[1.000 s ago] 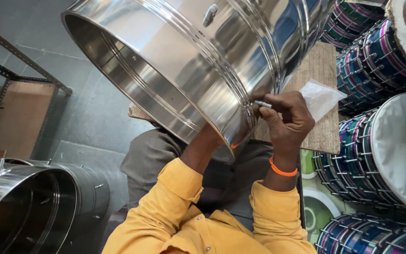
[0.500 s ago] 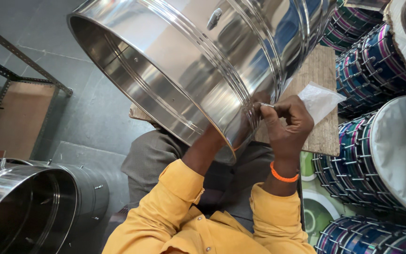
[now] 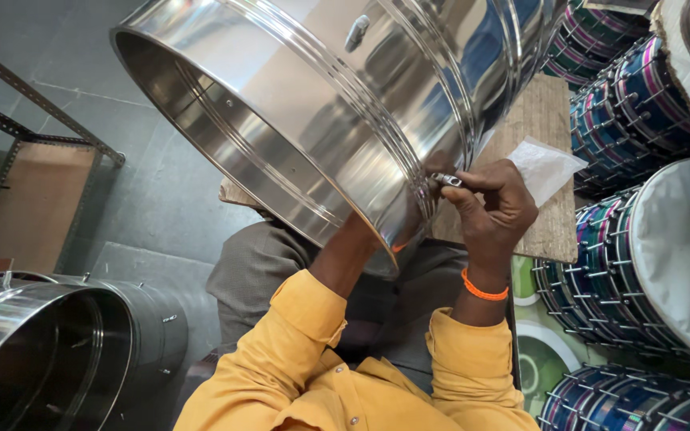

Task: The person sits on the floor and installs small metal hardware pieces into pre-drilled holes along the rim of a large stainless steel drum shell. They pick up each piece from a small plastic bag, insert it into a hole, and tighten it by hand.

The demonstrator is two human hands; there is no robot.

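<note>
Reaching inside the steel drum shell (image 3: 305, 104), the left hand is hidden, while the right hand (image 3: 493, 211) pinches a small metal fitting (image 3: 446, 179) against its rim.

Big steel drum shell (image 3: 345, 104) tilts over the lap, right hand (image 3: 493, 211) at its outer wall, left forearm inside; wooden board (image 3: 541, 144) behind, finished drums (image 3: 648, 263) stacked right, another shell (image 3: 49, 351) left

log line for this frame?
right hand: pinching small metal fitting at steel drum shell | left hand: inside shell, hidden
</note>
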